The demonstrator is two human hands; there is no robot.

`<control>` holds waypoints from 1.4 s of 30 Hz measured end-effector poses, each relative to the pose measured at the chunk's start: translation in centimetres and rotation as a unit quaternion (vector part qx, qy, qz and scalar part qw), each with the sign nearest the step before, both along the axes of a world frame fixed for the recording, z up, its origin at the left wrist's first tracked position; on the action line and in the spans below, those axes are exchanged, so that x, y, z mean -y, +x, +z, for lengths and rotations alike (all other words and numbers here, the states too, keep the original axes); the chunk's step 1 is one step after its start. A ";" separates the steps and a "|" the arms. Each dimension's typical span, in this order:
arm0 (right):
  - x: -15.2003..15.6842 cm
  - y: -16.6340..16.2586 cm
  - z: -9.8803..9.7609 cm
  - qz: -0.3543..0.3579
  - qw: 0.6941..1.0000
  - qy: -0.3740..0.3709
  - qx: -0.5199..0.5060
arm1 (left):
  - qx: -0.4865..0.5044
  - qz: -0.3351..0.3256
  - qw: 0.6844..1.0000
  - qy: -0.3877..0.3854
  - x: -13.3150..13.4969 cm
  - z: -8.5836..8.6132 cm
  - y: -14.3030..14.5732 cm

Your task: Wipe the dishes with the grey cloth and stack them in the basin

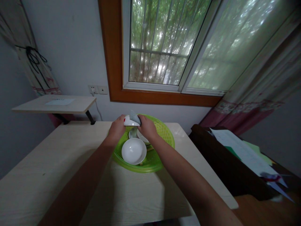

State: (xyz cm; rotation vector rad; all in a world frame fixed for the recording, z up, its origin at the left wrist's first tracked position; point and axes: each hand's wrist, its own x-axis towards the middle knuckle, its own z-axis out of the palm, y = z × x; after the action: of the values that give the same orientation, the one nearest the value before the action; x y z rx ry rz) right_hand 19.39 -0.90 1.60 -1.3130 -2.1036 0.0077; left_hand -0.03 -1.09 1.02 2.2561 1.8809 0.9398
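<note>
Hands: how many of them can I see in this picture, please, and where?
2: the left hand at the left side of the white dish, and the right hand at its right side. I see no others.

Upper centre: sliding window (pixel 162 47) in an orange-brown wooden frame (pixel 160 98); vertical bars and green foliage show through the glass. Upper left: pale curtain (pixel 20 29), gathered by a black cord (pixel 33 58). Left of centre: two wall sockets (pixel 98 90), side by side; white cable (pixel 98 110) hangs from the left one. Below the curtain: raised shelf (pixel 81 107) on dark supports, white sheet (pixel 60 102) lying on it. Lower half: pale wood-grain surface (pixel 47 157). Right edge: second curtain (pixel 261 81), pink at its hem. Lower right: dark brown furniture (pixel 225 175), papers (pixel 244 150) spread on top; brown floor (pixel 256 210) beneath.
</note>
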 end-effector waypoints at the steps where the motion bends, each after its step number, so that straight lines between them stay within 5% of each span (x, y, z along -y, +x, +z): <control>1: 0.2 -0.1 0.1 0.014 1.000 0.009 -0.002 | -0.001 -0.002 1.000 0.002 0.0 -0.1 0.0; 6: 0.6 -0.5 0.5 0.086 0.995 0.048 -0.016 | -0.015 0.013 1.000 0.000 -0.1 -0.3 0.2; 14: 0.0 -0.7 0.3 0.085 0.989 0.063 -0.101 | 0.015 -0.013 0.999 0.042 0.2 0.0 0.2; 21: -2.0 0.4 -1.2 0.056 0.983 0.040 -0.170 | 0.065 -0.020 0.995 0.075 0.7 0.5 -0.1; 29: -2.6 0.7 -1.9 0.107 0.973 -0.014 -0.202 | 0.064 -0.054 0.993 0.086 0.9 0.5 -0.1; 36: -2.9 0.9 -2.5 0.063 0.961 -0.045 -0.266 | 0.104 -0.072 0.988 0.092 0.5 0.4 0.1; 42: -3.6 0.8 -3.8 0.096 0.942 -0.081 -0.312 | 0.143 -0.119 0.981 0.048 0.1 0.3 0.1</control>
State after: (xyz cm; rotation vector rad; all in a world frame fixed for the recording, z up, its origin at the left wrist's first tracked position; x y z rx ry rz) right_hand 20.15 2.69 -2.18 -1.0084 -1.6855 0.6123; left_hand 0.04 -1.23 1.34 2.1903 1.4414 1.2562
